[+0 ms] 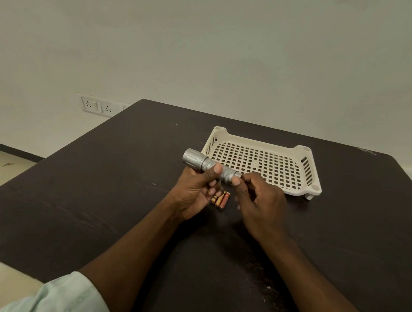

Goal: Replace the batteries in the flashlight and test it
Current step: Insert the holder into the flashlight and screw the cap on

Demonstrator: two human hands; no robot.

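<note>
Left hand (193,191) gripped the flashlight (208,165) above the bench (102,198). Right hand (257,196) pinched its tail end, possibly the cap. Batteries (219,199) lay below, near the basket (293,191).

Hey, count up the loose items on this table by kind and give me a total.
Flashlight: 1, held in both hands
Batteries: 3 visible, lying on the table
Tray: 1, white and perforated
Total: 5

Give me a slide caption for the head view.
Left hand holds flashlight; right hand at its tail; batteries below.
</note>
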